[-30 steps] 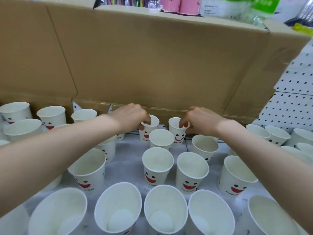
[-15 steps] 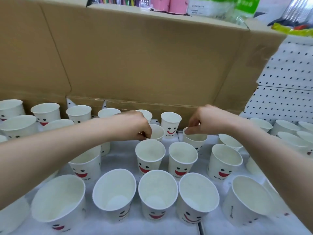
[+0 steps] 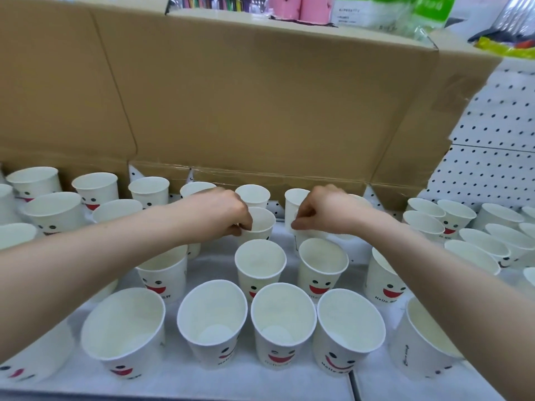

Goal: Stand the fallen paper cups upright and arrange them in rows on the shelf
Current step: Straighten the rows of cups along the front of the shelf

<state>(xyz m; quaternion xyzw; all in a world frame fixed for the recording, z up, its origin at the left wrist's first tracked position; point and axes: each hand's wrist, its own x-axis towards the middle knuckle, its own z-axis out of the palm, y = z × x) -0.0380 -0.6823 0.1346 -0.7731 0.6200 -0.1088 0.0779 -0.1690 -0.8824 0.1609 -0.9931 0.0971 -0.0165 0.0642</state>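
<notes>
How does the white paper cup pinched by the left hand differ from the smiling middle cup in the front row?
The pinched white paper cup is gripped at its rim by the left hand; the front-row white paper cup stands free. The front-row cup shows a red smile; the pinched cup's print is mostly hidden. Both stand upright.

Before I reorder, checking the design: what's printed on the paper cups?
Paper cups: black-eyed, red-mouthed smiley on white; head view.
</notes>
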